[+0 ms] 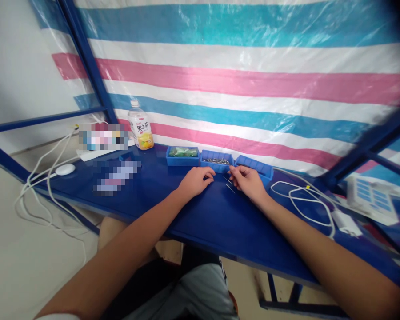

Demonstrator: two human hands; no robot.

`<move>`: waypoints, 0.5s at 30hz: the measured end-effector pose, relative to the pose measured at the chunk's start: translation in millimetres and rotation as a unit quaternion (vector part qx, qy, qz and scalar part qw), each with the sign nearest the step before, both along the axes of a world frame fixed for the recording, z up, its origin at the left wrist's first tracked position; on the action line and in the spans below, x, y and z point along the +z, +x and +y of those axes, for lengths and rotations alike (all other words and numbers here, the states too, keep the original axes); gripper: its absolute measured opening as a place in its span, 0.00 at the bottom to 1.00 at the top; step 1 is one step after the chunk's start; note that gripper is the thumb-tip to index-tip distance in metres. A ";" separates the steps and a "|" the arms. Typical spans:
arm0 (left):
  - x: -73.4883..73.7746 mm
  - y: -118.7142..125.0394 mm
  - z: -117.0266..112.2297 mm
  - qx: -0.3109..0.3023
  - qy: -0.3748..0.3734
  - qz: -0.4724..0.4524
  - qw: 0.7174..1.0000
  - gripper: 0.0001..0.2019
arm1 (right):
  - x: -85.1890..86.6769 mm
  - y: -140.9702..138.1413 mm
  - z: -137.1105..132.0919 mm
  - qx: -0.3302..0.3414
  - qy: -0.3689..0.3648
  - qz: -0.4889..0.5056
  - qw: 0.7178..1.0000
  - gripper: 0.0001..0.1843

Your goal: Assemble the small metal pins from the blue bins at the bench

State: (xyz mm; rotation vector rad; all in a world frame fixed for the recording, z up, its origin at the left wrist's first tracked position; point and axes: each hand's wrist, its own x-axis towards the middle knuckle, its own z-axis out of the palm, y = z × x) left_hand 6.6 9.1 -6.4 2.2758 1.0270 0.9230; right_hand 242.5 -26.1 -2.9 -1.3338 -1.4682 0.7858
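Observation:
My left hand (pixel 196 181) rests on the blue tabletop with its fingers loosely bent. A gap shows between thumb and forefinger, and nothing is visible in it. Opposite, my right hand (pixel 249 182) has its fingertips pinched together in front of the bins; whatever they hold is too small to make out. Just under those fingertips lie thin metal pieces (pixel 230 188). Behind the hands stands a middle blue bin (pixel 216 167) with many small metal parts. To its right, partly covered by my right hand, is another blue bin (pixel 265 172), its contents unclear.
A left blue bin (pixel 182 161) holds green packets. Farther left stands a drink bottle (pixel 141 126), near a white round puck (pixel 65 170) and cables. At right lie a white cable (pixel 296 200), a charger (pixel 346 223) and a white box (pixel 373 200). Blue frame posts flank the table.

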 end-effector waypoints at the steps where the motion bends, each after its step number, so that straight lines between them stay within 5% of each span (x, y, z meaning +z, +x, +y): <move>1: 0.0 0.2 -0.4 -0.003 0.002 -0.006 1.000 0.11 | -0.1 0.5 -2.5 0.008 0.012 -0.020 1.000 0.32; 11: 8.3 6.9 -9.9 -0.065 -0.068 -0.170 0.981 0.14 | -5.3 -12.4 -12.5 0.134 0.061 0.015 0.989 0.23; 15: 6.5 8.5 -9.7 -0.065 -0.101 -0.207 0.971 0.17 | -4.2 -11.1 -12.9 0.138 0.061 0.027 0.988 0.22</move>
